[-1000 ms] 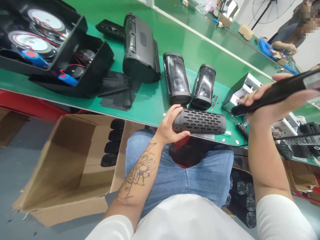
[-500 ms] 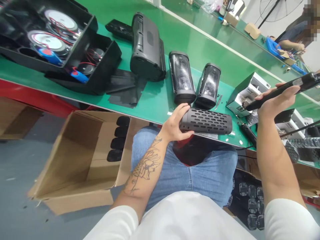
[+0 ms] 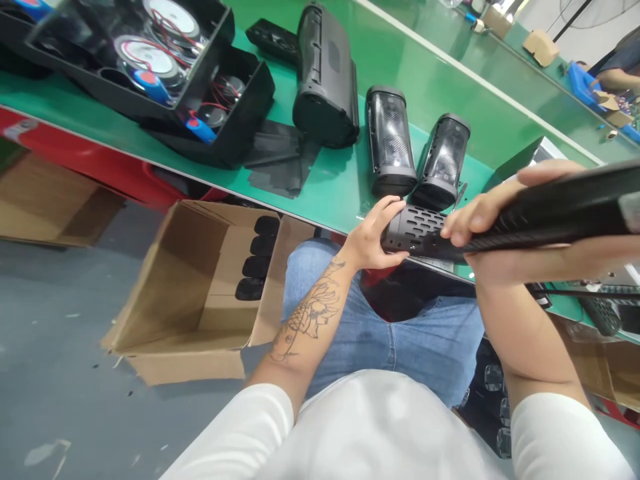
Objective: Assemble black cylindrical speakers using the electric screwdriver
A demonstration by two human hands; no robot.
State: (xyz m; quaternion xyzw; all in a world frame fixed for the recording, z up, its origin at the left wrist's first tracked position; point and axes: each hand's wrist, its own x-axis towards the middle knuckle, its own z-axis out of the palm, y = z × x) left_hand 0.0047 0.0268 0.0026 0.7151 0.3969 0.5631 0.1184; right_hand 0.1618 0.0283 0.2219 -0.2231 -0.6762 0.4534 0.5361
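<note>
My left hand (image 3: 373, 237) is closed around the left end of a black speaker housing (image 3: 420, 225) with slotted holes, lying at the bench's front edge. Above the right end of that housing, my right hand (image 3: 493, 217) grips a long black electric screwdriver (image 3: 565, 207). Its tip is hidden behind the fingers, so contact with the housing cannot be made out. Just behind stand two dark speakers with clear fronts, one on the left (image 3: 390, 143) and a smaller one (image 3: 444, 160) beside it. Tweezers (image 3: 460, 197) lie to their right.
Open black speaker boxes (image 3: 200, 87) with wired drivers sit on the green bench (image 3: 240, 190) at left. A larger black housing (image 3: 327, 80) and dark sheets (image 3: 280, 160) lie beside them. Below is an open cardboard box (image 3: 165, 287). Another person's arm (image 3: 620, 79) shows at far right.
My right hand has brought the screwdriver left and down, over the slotted housing. My left hand keeps its hold. The view has shifted, so the bench things appear farther right and higher.
</note>
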